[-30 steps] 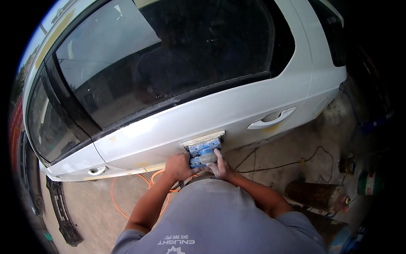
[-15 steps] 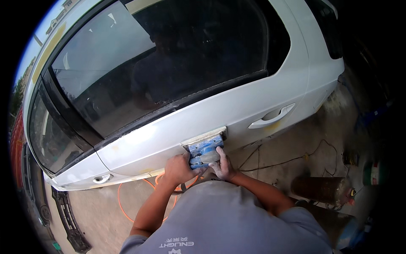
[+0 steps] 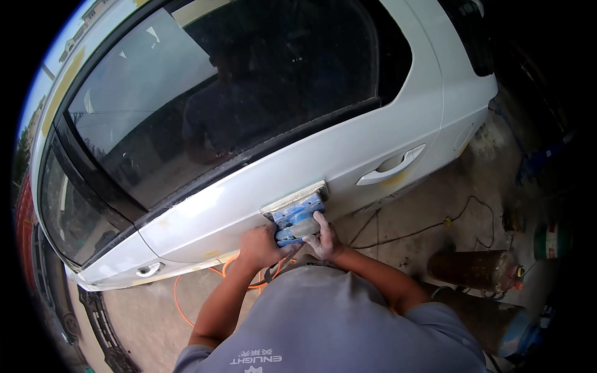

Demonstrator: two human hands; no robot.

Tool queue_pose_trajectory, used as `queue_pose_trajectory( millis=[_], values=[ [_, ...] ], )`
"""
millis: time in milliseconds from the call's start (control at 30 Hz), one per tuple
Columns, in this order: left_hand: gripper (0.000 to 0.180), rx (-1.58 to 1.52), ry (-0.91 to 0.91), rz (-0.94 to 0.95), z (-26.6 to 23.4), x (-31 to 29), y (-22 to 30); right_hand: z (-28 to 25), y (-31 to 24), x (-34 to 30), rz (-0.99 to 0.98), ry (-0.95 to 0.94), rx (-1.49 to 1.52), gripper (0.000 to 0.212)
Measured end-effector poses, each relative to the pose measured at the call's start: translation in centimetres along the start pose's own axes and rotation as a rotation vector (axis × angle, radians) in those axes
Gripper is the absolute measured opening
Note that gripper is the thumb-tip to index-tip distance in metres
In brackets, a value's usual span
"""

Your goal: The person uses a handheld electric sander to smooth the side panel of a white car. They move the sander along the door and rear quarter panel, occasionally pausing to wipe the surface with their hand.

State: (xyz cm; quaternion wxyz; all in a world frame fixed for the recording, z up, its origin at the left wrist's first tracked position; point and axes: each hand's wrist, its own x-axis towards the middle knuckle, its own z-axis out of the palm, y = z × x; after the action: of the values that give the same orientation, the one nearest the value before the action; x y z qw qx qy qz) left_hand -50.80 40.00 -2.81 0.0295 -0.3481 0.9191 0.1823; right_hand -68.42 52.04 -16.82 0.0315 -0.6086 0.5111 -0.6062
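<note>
Blue sander point(image 3: 297, 214) pressed up to the white car door point(image 3: 217, 214)

And there it is, just below the centre of the frame: the sander, held in both your hands, its long, pale-edged pad lying along the door panel and apparently touching it. Your left hand point(image 3: 259, 246) grips the tool's left side, fingers curled around the body and partly hidden from view. Your right hand point(image 3: 324, 239) clasps the other side, thumb up against the grey grip point(image 3: 305, 227), pale dust on the fingers.

Up and to the right of your hands, the nearer door handle point(image 3: 395, 168) sits over a yellowish patch point(image 3: 394, 179); at lower left, a second handle point(image 3: 150, 270) shows on the next door. A big dark window point(image 3: 261, 93) fills the top of the frame, throwing back reflections.

Down at floor level, an orange hose point(image 3: 178, 300) loops out left of your grey shirt point(image 3: 336, 311), with a black slotted part point(image 3: 106, 329) lying at the lower left. Over on the right, a dark cable point(image 3: 423, 232) snakes across the floor above a rusty brown cylinder point(image 3: 466, 268), and a green container point(image 3: 550, 241) stands near the right edge.
</note>
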Motion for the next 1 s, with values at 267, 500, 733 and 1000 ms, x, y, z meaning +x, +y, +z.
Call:
queue_pose_trajectory(
  millis=[267,500,733,1000],
  values=[
    [0.067,-0.049,0.026,0.016,-0.3,0.2,0.4,0.0,-0.6,1.1,-0.008,0.082,-0.068,0.075],
    [0.067,0.015,0.015,0.049,2.8,0.0,-0.9,0.5,1.2,-0.1,-0.108,0.072,-0.089,0.075],
    [0.072,-0.071,-0.008,0.011,0.2,-1.1,-1.6,2.4,2.0,-0.2,-0.096,0.041,-0.091,0.080],
    [0.076,-0.097,-0.053,0.009,6.4,1.5,0.7,-1.5,5.2,-3.6,-0.036,-0.013,-0.157,0.076]
  ],
)
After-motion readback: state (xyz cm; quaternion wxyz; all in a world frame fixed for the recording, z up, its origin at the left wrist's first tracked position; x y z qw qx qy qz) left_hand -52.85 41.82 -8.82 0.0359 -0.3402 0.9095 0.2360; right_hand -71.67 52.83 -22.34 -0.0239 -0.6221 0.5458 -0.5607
